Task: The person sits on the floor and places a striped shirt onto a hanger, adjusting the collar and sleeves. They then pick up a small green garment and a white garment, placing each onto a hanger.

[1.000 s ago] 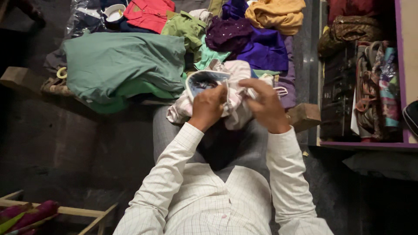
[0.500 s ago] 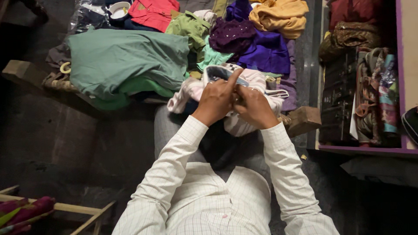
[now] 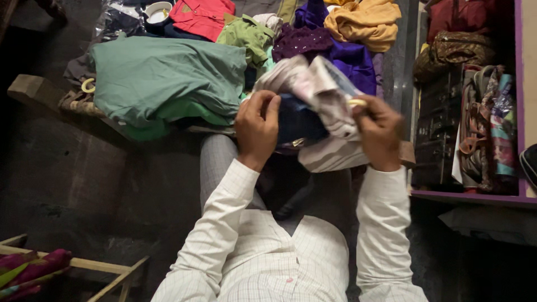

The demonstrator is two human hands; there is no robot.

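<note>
A pale pink and white garment (image 3: 321, 92) with a dark blue inner part is stretched between both hands above my lap. My left hand (image 3: 256, 130) grips its left edge. My right hand (image 3: 380, 133) grips its right edge and looks blurred. Both sleeves are white with a fine check. Just beyond the garment lies a pile of clothes: a large green cloth (image 3: 168, 75), a purple cloth (image 3: 349, 59), a mustard cloth (image 3: 366, 19) and a red shirt (image 3: 201, 17).
A wooden plank (image 3: 33, 89) runs under the clothes pile. On the right stands a purple-framed shelf (image 3: 475, 193) packed with bags and fabrics. A wooden frame with pink cloth (image 3: 39, 268) sits at the lower left. A white bowl (image 3: 156, 11) lies at the top.
My hands were close together on the bunched garment; they have moved apart and lifted, spreading the garment open so its dark blue inside shows.
</note>
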